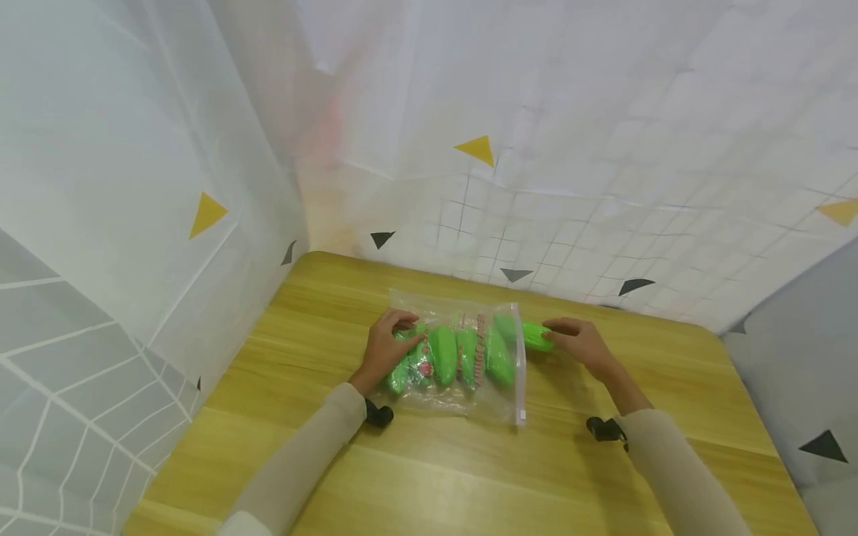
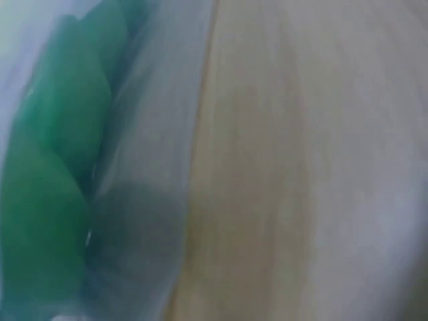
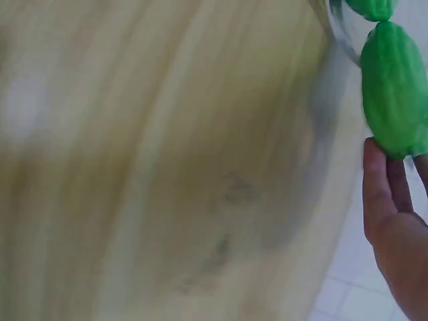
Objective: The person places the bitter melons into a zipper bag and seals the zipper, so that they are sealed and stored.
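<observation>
A clear zip bag (image 1: pixel 447 406) lies on the table with several green oblong vegetables (image 1: pixel 444 356) inside, lined up side by side. Its zip end faces right. My left hand (image 1: pixel 385 348) is at the bag's left end, fingers and thumb curved over the film, gripping it there. At the bag's mouth, my right hand (image 1: pixel 582 344) pinches the end of a bright green ridged vegetable (image 3: pixel 394 93), shaped like a bitter melon. In the head view, this one's other end meets the zip edge, next to another green piece within. The left wrist view shows the bagged vegetables (image 2: pixel 60 100), blurred.
The wood-grain table (image 1: pixel 429 476) stretches around the bag. White patterned sheeting (image 1: pixel 570 112) hangs behind it and at the left. Dark wrist-camera mounts (image 1: pixel 605 429) sit at both wrists.
</observation>
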Demonstrator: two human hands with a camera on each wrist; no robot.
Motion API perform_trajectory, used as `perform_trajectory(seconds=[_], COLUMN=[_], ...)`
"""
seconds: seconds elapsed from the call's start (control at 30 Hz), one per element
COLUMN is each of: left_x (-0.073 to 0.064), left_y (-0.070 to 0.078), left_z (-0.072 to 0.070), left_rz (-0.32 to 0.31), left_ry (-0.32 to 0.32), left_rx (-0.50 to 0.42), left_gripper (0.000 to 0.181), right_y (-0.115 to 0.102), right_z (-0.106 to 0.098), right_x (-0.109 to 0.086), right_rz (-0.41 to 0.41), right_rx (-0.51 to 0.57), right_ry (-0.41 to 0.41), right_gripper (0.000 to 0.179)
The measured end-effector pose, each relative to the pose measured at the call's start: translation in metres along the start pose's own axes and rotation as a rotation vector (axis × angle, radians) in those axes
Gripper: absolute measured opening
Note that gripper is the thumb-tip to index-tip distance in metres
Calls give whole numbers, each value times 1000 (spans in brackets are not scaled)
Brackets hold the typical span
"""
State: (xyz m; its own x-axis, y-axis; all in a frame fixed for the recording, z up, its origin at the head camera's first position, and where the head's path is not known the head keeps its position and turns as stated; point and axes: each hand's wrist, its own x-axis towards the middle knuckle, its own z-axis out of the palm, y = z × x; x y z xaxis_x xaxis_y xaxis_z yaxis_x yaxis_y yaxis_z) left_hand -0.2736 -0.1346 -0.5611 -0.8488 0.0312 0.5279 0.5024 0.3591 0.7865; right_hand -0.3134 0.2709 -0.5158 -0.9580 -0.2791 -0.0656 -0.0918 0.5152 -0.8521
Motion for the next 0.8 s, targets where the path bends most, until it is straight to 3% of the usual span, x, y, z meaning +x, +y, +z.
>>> perform_trajectory(seconds=[0.17,0.3,0.43,0.67,0.8], left_x=[1,1,1,0,1], left_y=[1,0,-1,1,1], left_z=[0,1,1,3,6], left_rz=[-6,-2,1,8,38], left_ry=[3,2,-5,-14,-3], left_rx=[2,3,-1,-20,-24], left_gripper=[37,37,37,37,37], right_y=[13,16,13,-3,-6], right_z=[1,2,2,1,7], right_x=[-4,-4,-3,-4,0], right_rz=[184,263,223,178,165], right_rx=[241,378,331,318,272], right_ry=[-65,-86,-49,-70,-8], right_gripper=[58,59,62,62,65])
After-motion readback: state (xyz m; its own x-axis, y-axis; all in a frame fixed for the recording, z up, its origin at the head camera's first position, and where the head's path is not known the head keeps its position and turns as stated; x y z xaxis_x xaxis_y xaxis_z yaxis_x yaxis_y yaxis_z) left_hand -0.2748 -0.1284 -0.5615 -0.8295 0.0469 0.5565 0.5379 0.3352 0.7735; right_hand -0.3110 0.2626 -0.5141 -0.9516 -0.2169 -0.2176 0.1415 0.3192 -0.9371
